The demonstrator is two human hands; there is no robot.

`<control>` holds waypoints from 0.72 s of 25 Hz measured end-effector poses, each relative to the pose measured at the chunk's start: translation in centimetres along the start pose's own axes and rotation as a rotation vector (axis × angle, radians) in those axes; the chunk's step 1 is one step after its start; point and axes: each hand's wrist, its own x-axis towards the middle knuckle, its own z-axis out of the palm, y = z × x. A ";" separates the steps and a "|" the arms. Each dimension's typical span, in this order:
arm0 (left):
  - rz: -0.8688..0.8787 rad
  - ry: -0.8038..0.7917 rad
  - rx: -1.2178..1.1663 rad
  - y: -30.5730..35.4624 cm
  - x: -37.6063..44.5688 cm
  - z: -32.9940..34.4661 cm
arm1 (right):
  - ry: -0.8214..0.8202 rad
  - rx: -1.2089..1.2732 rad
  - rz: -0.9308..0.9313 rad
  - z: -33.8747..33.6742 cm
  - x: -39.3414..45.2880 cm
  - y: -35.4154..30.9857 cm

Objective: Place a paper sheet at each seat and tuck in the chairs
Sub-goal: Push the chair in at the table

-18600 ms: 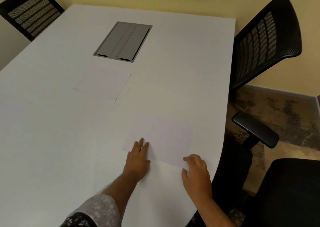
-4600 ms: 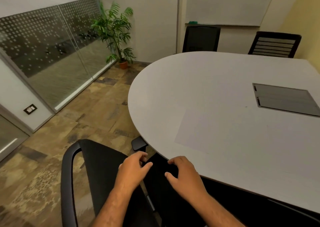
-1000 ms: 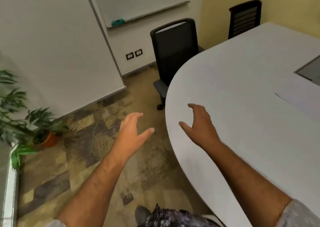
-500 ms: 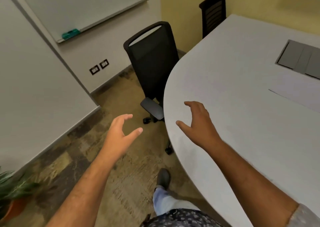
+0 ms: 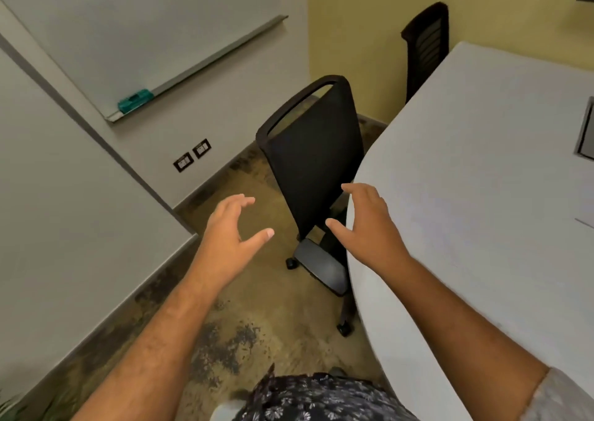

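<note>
Fingers (image 5: 244,202) of the left hand (image 5: 226,237) are spread and curved, thumb apart from the rest, holding nothing. The fingers of the right hand (image 5: 366,224) are spread the same way and also empty. Both bare arms reach forward from the near edge of the view, the hands side by side with a gap between them.

Beyond the hands stands a black chair (image 5: 313,169), its mesh back upright and seen from behind, its seat partly under the curved edge of a white tabletop (image 5: 475,169) on the right. Neither hand touches the chair; the right hand hovers over the tabletop's edge, just beside the chair's back. The left hand hangs over the brown mottled floor (image 5: 250,330).

A second dark chair (image 5: 426,44) stands at the far side of the tabletop against a yellow wall. At the right edge of the tabletop a faint corner line of a paper sheet (image 5: 586,222) shows, well apart from the hands, with a grey panel (image 5: 586,137) set into the surface farther back.

On the left, a whiteboard (image 5: 128,25) hangs on a grey wall, a teal eraser (image 5: 134,99) on its ledge, and two wall sockets (image 5: 192,159) below.
</note>
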 end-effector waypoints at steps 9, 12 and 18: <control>0.265 -0.232 -0.099 -7.2 20.9 -4.5 | 0.224 -0.005 0.260 6.1 13.4 -7.9; 0.363 -0.369 -0.077 -8.9 26.0 -7.0 | 0.276 0.033 0.362 7.5 15.8 -11.6; 0.500 -0.407 -0.096 -8.2 37.5 -8.6 | 0.378 0.044 0.494 7.4 20.0 -16.1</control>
